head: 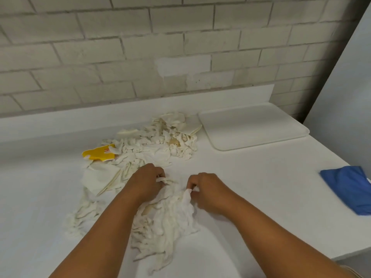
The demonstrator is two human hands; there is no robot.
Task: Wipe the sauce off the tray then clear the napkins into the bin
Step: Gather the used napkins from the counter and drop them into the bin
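Head view of the clearing stage. The tray (255, 128) lies flat at the far right of the table (261, 177), against the wall's upstand, and shows no sauce on its visible face, which suggests the wiping is done. The napkins (160, 141), torn and crumpled, spread from just left of the tray toward the viewer in a loose trail. Left hand (147, 180) and right hand (204, 190), both nearer the viewer than the tray, each pinch a strand of the nearest clump with curled fingers, apparently gathering it into one bundle for carrying. A yellow wrapper (98, 154) sits half buried at the pile's left edge (its print is unreadable). A blue cloth (347, 187) lies right of the hands, cut off by the frame. The bin is not in view.
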